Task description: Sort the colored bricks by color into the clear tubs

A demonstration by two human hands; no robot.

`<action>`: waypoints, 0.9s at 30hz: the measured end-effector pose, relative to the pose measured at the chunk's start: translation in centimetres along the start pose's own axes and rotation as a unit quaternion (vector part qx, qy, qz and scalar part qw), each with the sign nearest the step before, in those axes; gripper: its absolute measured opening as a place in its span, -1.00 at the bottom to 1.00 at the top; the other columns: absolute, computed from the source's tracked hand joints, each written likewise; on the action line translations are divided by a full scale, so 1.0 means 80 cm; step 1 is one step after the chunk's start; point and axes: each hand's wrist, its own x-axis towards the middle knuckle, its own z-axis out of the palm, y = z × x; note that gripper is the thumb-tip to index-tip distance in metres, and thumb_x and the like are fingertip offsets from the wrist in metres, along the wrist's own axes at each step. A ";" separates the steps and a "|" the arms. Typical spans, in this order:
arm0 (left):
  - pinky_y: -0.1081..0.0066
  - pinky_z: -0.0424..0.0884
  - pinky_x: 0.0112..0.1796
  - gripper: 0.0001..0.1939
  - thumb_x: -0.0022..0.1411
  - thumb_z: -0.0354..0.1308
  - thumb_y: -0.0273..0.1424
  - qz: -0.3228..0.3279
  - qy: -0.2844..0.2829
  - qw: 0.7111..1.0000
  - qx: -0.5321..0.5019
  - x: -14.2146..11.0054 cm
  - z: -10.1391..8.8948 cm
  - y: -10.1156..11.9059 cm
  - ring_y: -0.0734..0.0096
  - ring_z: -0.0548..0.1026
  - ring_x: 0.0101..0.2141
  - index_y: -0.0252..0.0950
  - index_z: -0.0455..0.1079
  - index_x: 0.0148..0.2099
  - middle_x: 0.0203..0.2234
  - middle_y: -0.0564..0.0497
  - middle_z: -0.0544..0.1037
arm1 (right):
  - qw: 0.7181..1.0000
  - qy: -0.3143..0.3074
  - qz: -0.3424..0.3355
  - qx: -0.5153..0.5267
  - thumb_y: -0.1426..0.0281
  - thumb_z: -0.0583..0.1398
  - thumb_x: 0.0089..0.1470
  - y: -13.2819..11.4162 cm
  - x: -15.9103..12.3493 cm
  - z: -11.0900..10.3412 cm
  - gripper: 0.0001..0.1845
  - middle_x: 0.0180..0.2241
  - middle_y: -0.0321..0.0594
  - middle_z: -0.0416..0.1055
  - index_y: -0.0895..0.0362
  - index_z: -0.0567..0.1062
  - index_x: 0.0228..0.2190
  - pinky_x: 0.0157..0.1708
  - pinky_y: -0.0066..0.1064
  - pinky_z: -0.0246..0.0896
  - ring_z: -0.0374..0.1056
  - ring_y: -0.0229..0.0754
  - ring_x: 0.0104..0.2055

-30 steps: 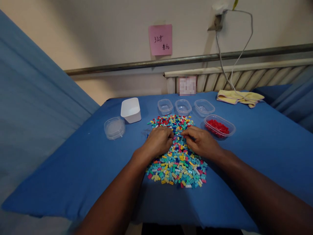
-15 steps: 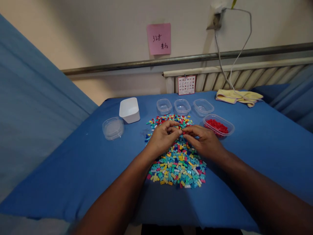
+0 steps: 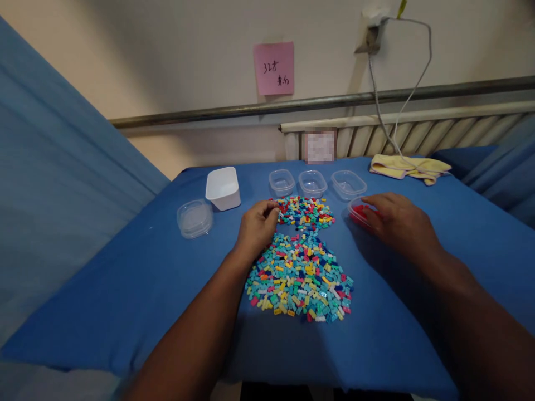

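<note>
A large pile of small multicoloured toy bricks (image 3: 301, 273) lies on the blue cloth, with a smaller heap of bricks (image 3: 309, 213) behind it. My left hand (image 3: 257, 229) rests at the left edge of the heap, fingers curled in towards the thumb; what they hold, if anything, is hidden. Over a clear plastic tub (image 3: 351, 214) at the right hovers my right hand (image 3: 401, 223), its thumb and fingers apart. Red bricks (image 3: 360, 211) fill that tub, partly covered by the hand.
Three clear tubs (image 3: 312, 184) stand in a row behind the bricks. To the left are a white bin (image 3: 223, 189) and stacked clear lids or tubs (image 3: 195, 219). A yellow cloth (image 3: 409, 168) lies at the back right, with a white cable (image 3: 378, 106) hanging down to it.
My hands were together over the bricks. The right has moved right to the tub of red bricks and its fingers have parted; the left has drawn back left.
</note>
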 end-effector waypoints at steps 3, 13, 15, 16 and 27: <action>0.33 0.49 -0.11 -0.74 0.40 0.19 -0.28 0.026 0.006 0.998 0.048 0.001 0.002 -0.010 0.27 0.62 -0.22 -0.24 0.67 -0.05 -0.21 -0.03 0.71 | 0.997 -0.023 -0.030 0.061 0.29 0.15 0.45 -0.035 0.004 0.015 -0.68 -0.08 -0.01 0.66 0.12 0.67 -0.02 -0.04 -0.15 0.41 0.55 0.08 -0.04; 0.30 0.47 -0.07 -0.76 0.45 0.16 -0.32 0.069 -0.017 0.983 0.167 -0.004 -0.007 -0.007 0.22 0.62 -0.15 -0.22 0.67 -0.07 -0.16 -0.06 0.69 | 0.964 -0.243 -0.042 0.099 0.35 0.15 0.38 -0.105 0.028 0.066 -0.61 -0.05 0.00 0.62 0.12 0.64 0.11 0.07 -0.24 0.32 0.50 0.05 0.06; 0.31 0.47 -0.06 -0.76 0.47 0.16 -0.33 0.067 -0.023 0.982 0.174 -0.007 -0.008 -0.001 0.23 0.61 -0.15 -0.22 0.67 -0.06 -0.16 -0.06 0.69 | 0.960 -0.262 -0.030 0.091 0.36 0.15 0.37 -0.105 0.030 0.062 -0.61 -0.07 -0.02 0.62 0.11 0.66 0.09 0.08 -0.25 0.31 0.50 0.03 0.05; 0.31 0.46 -0.06 -0.76 0.47 0.15 -0.34 0.065 -0.026 0.982 0.178 -0.008 -0.008 0.002 0.23 0.61 -0.15 -0.21 0.67 -0.05 -0.16 -0.05 0.68 | 0.959 -0.267 -0.021 0.088 0.36 0.16 0.36 -0.105 0.031 0.060 -0.61 -0.06 -0.03 0.62 0.10 0.66 0.09 0.08 -0.26 0.30 0.50 0.03 0.05; 0.29 0.46 -0.04 -0.79 0.49 0.14 -0.36 0.057 -0.055 0.971 0.227 -0.013 -0.006 0.001 0.19 0.60 -0.05 -0.19 0.62 -0.05 -0.12 -0.05 0.67 | 0.946 -0.324 0.024 0.002 0.35 0.20 0.26 -0.124 0.063 0.050 -0.62 0.01 -0.08 0.66 -0.04 0.69 0.03 -0.15 -0.25 0.29 0.56 0.11 0.02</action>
